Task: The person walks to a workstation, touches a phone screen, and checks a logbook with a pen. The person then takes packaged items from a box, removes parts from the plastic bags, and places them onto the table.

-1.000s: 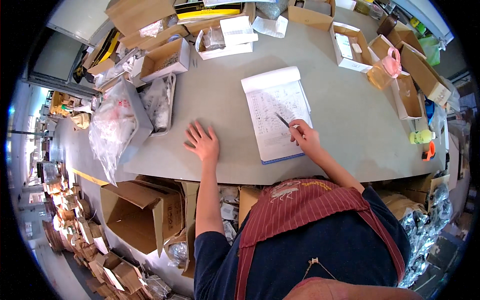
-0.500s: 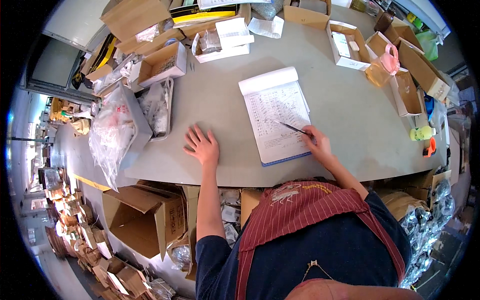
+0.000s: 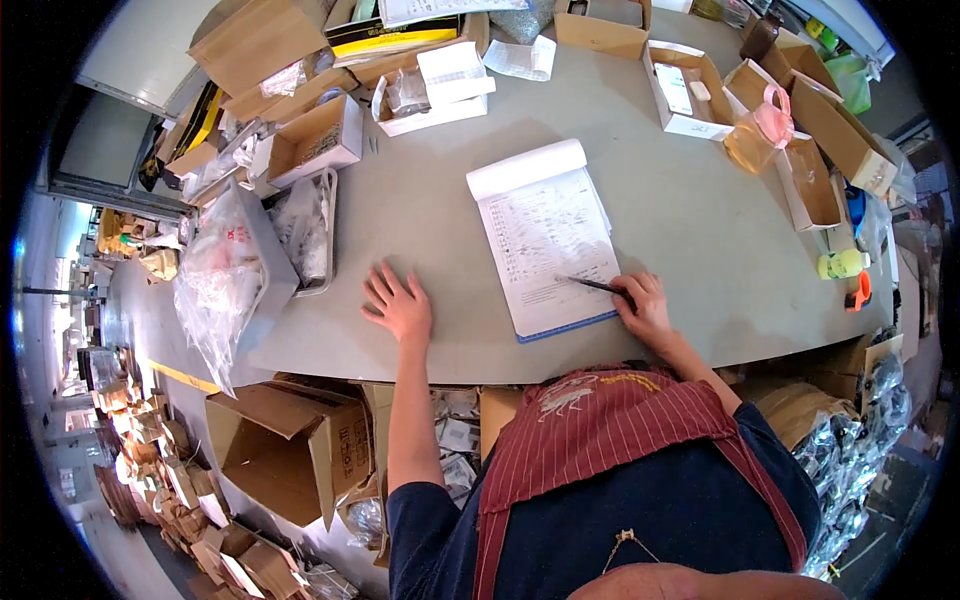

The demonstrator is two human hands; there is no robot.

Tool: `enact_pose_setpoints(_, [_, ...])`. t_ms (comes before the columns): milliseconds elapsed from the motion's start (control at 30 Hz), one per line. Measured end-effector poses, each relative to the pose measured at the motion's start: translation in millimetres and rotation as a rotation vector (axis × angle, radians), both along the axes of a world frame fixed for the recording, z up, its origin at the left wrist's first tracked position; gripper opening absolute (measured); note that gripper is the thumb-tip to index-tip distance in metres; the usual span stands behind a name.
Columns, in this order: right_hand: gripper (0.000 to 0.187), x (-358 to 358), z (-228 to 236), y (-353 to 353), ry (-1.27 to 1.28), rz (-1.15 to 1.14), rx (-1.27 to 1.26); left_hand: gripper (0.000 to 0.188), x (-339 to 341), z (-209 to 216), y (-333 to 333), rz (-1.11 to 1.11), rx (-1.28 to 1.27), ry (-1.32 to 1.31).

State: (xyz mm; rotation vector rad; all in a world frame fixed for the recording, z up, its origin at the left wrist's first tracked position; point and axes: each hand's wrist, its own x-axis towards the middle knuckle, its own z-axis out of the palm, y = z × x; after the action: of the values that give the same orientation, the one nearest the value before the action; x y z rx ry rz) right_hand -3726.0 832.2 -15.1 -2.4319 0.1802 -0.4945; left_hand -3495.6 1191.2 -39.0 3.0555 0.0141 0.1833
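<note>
Pen (image 3: pixel 600 287) pinched by right hand (image 3: pixel 645 305) over paper pad (image 3: pixel 545 235);
likely light, stiff, best held by its barrel; left hand (image 3: pixel 401 308) laid on table (image 3: pixel 430 190), fingers spread.

From the notepad (image 3: pixel 540 240), the bench (image 3: pixel 690 235) offers passage at three o'clock; the left hand (image 3: pixel 400 307) blocks eight, a pink-lidded jug (image 3: pixel 750 146) two.

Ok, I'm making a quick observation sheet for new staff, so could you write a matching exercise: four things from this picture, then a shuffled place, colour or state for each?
1. Pen
2. Left hand
3. Jug
4. Notepad

A. Top sheets turned back
B. Held in the right hand
C. Pink on top
D. Fingers spread on the table

Pairs: 1-B, 2-D, 3-C, 4-A
</note>
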Motion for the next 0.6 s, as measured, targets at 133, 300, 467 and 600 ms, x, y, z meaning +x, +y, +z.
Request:
enact_pose_setpoints(133, [0.022, 0.8, 1.6, -0.8, -0.012, 0.007, 0.023, 0.062, 1.4, -2.0, 0.7, -0.003, 0.003, -0.008])
enact_pose_setpoints(300, [0.022, 1.6, 3.2, -2.2, 0.008, 0.009, 0.05, 0.063, 1.6, 0.2, -1.6, 0.004, 0.012, 0.008])
enact_pose_setpoints(467, [0.023, 1.8, 3.2, -3.6, 0.005, 0.005, 0.064, 0.063, 1.4, 4.1, -3.0, 0.007, 0.011, 0.032])
enact_pose_setpoints(600, [0.024, 1.6, 1.2, -3.5, 0.006, 0.01, 0.087, 0.063, 1.5, 1.5, -1.4, 0.008, 0.018, 0.023])
